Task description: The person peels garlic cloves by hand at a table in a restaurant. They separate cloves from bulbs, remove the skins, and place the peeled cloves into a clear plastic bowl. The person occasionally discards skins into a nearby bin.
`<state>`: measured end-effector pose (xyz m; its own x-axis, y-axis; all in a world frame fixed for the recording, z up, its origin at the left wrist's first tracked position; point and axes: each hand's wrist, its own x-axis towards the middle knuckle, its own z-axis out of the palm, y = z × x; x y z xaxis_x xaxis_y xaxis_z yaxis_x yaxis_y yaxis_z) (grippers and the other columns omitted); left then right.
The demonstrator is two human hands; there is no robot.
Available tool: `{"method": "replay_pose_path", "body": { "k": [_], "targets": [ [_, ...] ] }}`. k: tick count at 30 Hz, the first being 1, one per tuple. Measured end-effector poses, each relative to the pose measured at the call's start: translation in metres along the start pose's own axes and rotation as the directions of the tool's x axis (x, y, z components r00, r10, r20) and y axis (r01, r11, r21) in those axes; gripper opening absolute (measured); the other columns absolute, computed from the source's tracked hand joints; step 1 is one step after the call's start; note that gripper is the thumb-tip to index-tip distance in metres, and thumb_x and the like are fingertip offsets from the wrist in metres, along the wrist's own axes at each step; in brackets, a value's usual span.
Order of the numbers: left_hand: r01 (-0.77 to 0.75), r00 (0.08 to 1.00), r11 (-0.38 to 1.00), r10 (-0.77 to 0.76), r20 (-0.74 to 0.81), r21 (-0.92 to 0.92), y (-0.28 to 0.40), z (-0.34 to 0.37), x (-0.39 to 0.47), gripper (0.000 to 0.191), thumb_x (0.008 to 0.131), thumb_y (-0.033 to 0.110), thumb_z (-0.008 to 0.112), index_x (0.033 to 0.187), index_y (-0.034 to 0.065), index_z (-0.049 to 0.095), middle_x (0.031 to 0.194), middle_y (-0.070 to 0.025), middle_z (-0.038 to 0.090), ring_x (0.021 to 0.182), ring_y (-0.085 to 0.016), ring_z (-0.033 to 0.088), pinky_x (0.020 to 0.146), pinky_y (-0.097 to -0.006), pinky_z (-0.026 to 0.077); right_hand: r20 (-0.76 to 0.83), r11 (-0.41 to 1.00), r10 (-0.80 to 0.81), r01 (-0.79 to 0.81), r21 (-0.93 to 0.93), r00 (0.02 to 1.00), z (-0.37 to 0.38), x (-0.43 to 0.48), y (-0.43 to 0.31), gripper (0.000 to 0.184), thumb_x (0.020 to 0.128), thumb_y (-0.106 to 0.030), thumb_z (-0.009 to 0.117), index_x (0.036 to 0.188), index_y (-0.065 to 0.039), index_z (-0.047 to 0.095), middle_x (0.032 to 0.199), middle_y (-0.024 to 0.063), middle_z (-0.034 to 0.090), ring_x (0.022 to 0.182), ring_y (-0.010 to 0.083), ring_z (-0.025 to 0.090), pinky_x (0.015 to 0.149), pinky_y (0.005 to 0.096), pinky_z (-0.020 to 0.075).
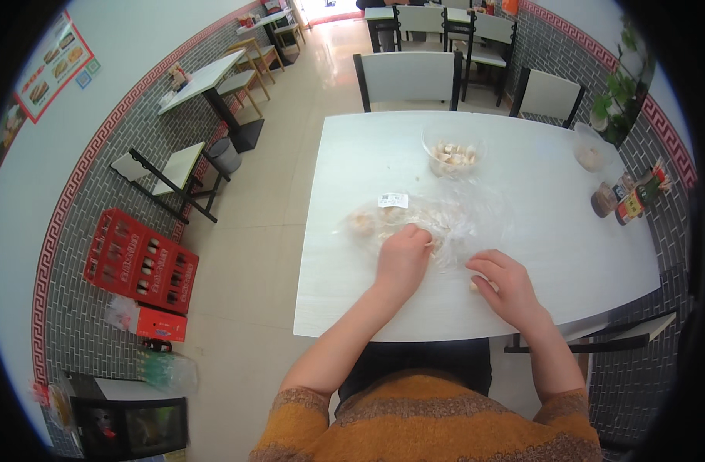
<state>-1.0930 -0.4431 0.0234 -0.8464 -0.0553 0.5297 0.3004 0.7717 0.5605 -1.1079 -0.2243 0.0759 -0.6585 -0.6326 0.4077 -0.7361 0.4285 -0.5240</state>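
A clear plastic bag [462,211] with a printed label lies spread on the white table [352,294], with pale pieces, perhaps garlic, showing inside and around it. My left hand [405,254] rests at the bag's near side, fingers curled and closed together; a small pale bit shows at the fingertips, too small to name. To its right, my right hand [505,286] is cupped with thumb and fingers apart, over a small pale piece [475,284] near the tabletop; whether it touches the piece is unclear. Beyond the bag stands a clear plastic bowl [453,153] holding several pale chunks, probably garlic cloves.
At the table's right edge stand a clear container [590,151], a dark-filled jar [603,199] and a toothpick holder [655,179]. Chairs surround the table, one white-backed chair [409,78] at its far side. Red bottle crates [141,263] stand on the floor at left.
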Motion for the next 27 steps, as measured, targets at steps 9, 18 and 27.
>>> {"method": "replay_pose_path", "body": {
  "k": [9, 18, 27],
  "targets": [
    [0.041, 0.991, 0.931, 0.008, -0.133, 0.362, -0.034, -0.007, 0.030, 0.054, 0.066, 0.017, 0.080, 0.113, 0.0018, 0.060, 0.107, -0.0155, 0.061, 0.098, -0.031, 0.060, 0.091, -0.0484, 0.042, 0.016, 0.990, 0.033, -0.035, 0.136, 0.999, 0.051, 0.057, -0.002, 0.016, 0.087, -0.005, 0.059, 0.099, -0.007, 0.069, 0.089, 0.0121, 0.068, 0.082, 0.0325, 0.066, 0.072, 0.0392, 0.0527],
    [0.219, 0.907, 0.828, -0.367, 0.204, 0.516, -0.052, -0.010, 0.051, 0.050, 0.071, 0.008, 0.066, 0.120, 0.0027, 0.060, 0.100, -0.0143, 0.066, 0.096, -0.031, 0.064, 0.095, -0.0489, 0.037, 0.377, 0.864, 0.151, 0.063, -0.499, 0.914, 0.075, 0.093, 0.011, 0.013, 0.077, 0.000, 0.058, 0.084, -0.006, 0.067, 0.076, 0.0120, 0.069, 0.076, 0.0285, 0.069, 0.065, 0.0410, 0.0533],
    [0.162, 0.978, 0.943, -0.115, -0.172, 0.290, -0.075, 0.006, 0.044, 0.006, 0.068, 0.002, 0.060, 0.073, 0.0039, 0.063, 0.072, -0.0166, 0.064, 0.071, -0.037, 0.063, 0.069, -0.0459, 0.045, 0.287, 0.868, 0.218, -0.051, -0.494, 0.933, 0.086, 0.094, 0.011, 0.045, 0.078, -0.001, 0.057, 0.122, 0.000, 0.054, 0.077, 0.0138, 0.069, 0.073, 0.0316, 0.068, 0.064, 0.0413, 0.0522]
  ]
}}
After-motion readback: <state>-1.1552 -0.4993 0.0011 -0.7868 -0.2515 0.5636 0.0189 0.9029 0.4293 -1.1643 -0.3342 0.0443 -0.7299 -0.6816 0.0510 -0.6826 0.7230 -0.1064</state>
